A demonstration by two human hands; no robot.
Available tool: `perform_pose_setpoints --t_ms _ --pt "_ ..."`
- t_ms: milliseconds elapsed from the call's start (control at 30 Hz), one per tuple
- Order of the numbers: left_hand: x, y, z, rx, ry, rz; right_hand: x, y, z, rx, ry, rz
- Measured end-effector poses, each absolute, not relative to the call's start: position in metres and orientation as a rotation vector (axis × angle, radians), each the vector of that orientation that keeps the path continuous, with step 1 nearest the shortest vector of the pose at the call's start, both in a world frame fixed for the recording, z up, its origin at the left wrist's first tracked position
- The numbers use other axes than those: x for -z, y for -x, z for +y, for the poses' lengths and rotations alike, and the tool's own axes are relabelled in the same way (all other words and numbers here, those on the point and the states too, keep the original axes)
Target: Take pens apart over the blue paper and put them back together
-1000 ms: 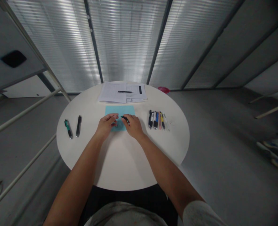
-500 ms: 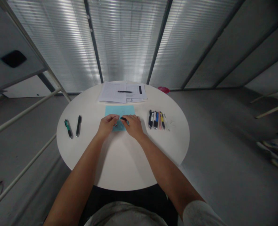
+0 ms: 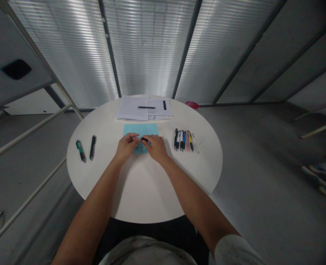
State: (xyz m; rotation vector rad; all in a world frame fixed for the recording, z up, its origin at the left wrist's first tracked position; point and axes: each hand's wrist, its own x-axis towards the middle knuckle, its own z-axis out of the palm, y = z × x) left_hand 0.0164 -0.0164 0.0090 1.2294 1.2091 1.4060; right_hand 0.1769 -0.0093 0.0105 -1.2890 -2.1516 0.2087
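My right hand (image 3: 156, 145) is closed around a dark pen piece (image 3: 144, 139), with its black end showing between thumb and forefinger. Facing it, the fingertips of my left hand (image 3: 126, 146) are pinched together close to that end. What they hold is too small to make out. Both hands are over a light blue sheet (image 3: 140, 129) in the middle of the table. A small shiny part (image 3: 136, 147) lies on the sheet below my fingers.
The round white table (image 3: 146, 198) bears a row of several pens (image 3: 184, 140) at right. A green pen (image 3: 80, 151) and a black pen (image 3: 92, 148) lie at left. Papers (image 3: 132, 108) with another black pen (image 3: 146, 107) lie at the back. A metal frame (image 3: 27, 136) stands at left.
My left fingertips have come slightly closer to the pen piece in my right hand. The pens and papers stay where they were.
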Motion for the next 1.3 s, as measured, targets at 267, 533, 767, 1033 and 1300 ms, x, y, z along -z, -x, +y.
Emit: perform_pose_setpoints --t_ms 267,533,767,1033,1300 --pt "-0.011 -0.016 -0.018 -1.348 -1.286 1.228 -0.010 -0.177 -0.008 -0.252 1.257 -2.157" --pt "-0.013 -0.018 -0.019 -1.402 -1.215 1.180 -0.008 -0.176 -0.007 -0.272 1.231 -2.122" --pt "-0.015 -0.014 -0.019 -1.405 -1.204 1.151 -0.008 -0.176 -0.007 -0.277 1.218 -2.109" --pt "-0.018 -0.017 -0.021 -1.361 -1.207 1.183 -0.011 -0.175 -0.009 -0.279 1.230 -2.128" --pt "-0.014 -0.003 -0.019 -1.335 -1.491 1.407 -0.009 -0.176 -0.006 -0.278 1.263 -2.070"
